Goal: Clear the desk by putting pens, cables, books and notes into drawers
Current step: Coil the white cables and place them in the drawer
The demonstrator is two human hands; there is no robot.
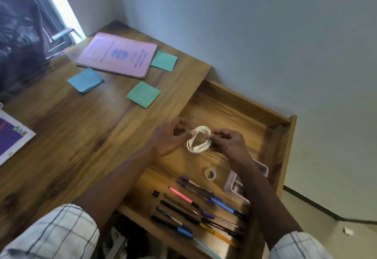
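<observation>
A coiled white cable (199,140) hangs above the open wooden drawer (283,134). My left hand (170,136) pinches the coil on its left side. My right hand (228,141) pinches it on the right. Several pens (195,209) lie in rows in the near part of the drawer. On the desk (71,136) lie a pink notebook (117,54), one blue sticky note pad (85,80) and two green ones (143,94) (164,60).
A small roll of clear tape (210,174) and a clear plastic box (236,183) sit in the drawer under my right arm. A purple and white booklet (12,136) lies at the desk's left edge. The wall stands close behind the drawer.
</observation>
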